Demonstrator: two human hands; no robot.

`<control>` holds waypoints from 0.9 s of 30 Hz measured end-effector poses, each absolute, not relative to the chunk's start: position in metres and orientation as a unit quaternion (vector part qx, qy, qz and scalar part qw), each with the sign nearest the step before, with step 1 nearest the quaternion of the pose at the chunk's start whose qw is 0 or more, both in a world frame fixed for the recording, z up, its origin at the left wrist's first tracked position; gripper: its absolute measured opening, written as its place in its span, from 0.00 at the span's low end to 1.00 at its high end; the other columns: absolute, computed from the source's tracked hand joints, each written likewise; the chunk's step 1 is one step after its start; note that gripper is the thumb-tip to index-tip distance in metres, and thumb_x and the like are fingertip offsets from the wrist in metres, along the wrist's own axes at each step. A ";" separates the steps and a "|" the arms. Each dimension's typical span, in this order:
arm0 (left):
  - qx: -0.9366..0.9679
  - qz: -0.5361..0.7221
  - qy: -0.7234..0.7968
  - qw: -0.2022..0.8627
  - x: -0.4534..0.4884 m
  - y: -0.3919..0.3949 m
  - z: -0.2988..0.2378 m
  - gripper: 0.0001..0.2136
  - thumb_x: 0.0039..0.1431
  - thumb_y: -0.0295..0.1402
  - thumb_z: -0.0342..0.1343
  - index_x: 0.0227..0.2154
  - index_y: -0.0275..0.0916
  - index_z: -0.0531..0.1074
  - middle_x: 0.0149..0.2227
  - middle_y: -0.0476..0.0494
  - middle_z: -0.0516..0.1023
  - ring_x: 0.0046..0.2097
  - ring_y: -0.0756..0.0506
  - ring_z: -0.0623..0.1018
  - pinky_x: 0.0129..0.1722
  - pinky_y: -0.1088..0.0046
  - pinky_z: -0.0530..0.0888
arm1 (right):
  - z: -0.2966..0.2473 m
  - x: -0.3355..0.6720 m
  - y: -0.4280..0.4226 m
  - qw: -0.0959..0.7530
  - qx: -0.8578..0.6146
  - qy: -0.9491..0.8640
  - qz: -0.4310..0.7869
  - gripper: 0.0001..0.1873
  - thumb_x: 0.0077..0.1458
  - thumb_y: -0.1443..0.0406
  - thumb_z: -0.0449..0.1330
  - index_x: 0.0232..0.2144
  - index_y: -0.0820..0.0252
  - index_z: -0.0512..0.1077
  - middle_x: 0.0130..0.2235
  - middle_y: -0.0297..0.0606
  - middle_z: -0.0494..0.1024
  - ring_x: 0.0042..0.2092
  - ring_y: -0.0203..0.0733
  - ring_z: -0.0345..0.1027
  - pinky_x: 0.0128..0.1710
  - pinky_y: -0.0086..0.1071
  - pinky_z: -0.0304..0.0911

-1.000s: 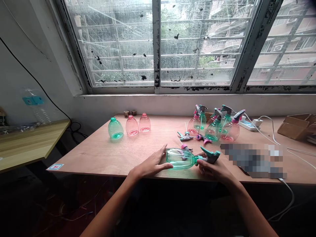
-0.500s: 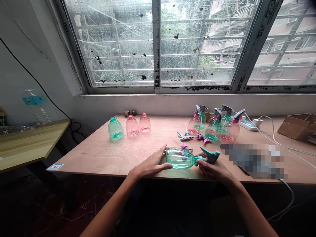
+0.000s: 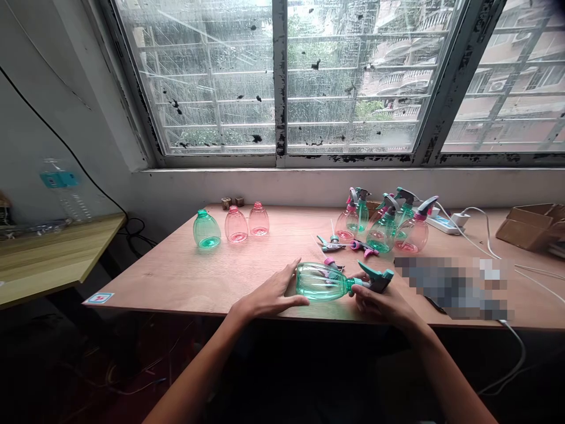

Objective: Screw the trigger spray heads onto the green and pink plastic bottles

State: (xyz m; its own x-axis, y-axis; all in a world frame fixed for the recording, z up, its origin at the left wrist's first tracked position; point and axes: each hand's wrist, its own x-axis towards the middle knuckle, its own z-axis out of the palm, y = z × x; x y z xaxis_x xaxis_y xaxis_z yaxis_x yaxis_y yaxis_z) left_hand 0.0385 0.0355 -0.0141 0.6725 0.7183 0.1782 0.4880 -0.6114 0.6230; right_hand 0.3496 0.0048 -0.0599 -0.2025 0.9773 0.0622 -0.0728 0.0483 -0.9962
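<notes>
A clear green spray bottle [image 3: 324,281] lies on its side in the air just over the table's front edge, its base to the left. My left hand [image 3: 274,290] is closed around the base, thumb in front and fingers behind. At the neck, my right hand [image 3: 382,301] grips the bottle just below its green and black trigger head [image 3: 375,277]. Beyond the bottle lies a loose pink spray head [image 3: 332,263], partly hidden. More loose spray heads, one green and black [image 3: 331,243] and one pink [image 3: 365,248], lie farther back.
At the back left stand a headless green bottle [image 3: 206,229] and two pink ones [image 3: 236,225]. Several assembled spray bottles [image 3: 383,232] cluster back right, before a white power strip [image 3: 445,222]. A cardboard box [image 3: 532,227] and a blurred dark object [image 3: 454,287] are at right.
The green spray bottle has shifted very slightly upward and left between my hands. Both hands keep nearly the same place, and everything else is unmoved.
</notes>
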 end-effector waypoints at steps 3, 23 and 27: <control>0.866 0.211 0.354 0.282 0.038 0.035 -0.013 0.38 0.65 0.53 0.49 0.71 0.43 0.43 0.73 0.39 0.46 0.72 0.35 0.52 0.70 0.54 0.52 | -0.061 0.350 0.005 0.477 -0.413 -0.546 0.550 0.23 0.51 0.52 0.71 0.42 0.58 0.72 0.27 0.35 0.77 0.25 0.37 0.66 0.24 0.30 0.57; 0.855 0.218 0.363 0.300 0.039 0.036 -0.016 0.40 0.65 0.54 0.49 0.71 0.43 0.37 0.73 0.38 0.49 0.71 0.36 0.54 0.69 0.55 0.54 | -0.055 0.346 0.003 0.492 -0.424 -0.529 0.546 0.24 0.47 0.51 0.73 0.40 0.59 0.73 0.28 0.36 0.77 0.24 0.36 0.66 0.22 0.29 0.57; 0.862 0.208 0.365 0.283 0.040 0.034 -0.014 0.48 0.59 0.54 0.58 0.71 0.40 0.37 0.73 0.35 0.46 0.71 0.34 0.54 0.69 0.56 0.56 | -0.058 0.348 0.004 0.495 -0.419 -0.524 0.552 0.22 0.50 0.53 0.72 0.41 0.58 0.72 0.29 0.35 0.77 0.24 0.35 0.66 0.22 0.28 0.56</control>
State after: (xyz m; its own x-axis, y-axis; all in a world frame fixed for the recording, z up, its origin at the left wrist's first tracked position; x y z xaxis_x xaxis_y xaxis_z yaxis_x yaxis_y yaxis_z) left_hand 0.0404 0.0341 -0.0145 0.6468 0.7474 0.1520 0.5120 -0.5732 0.6398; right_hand 0.3484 0.0039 -0.0578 -0.1595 0.9856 0.0559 -0.1068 0.0390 -0.9935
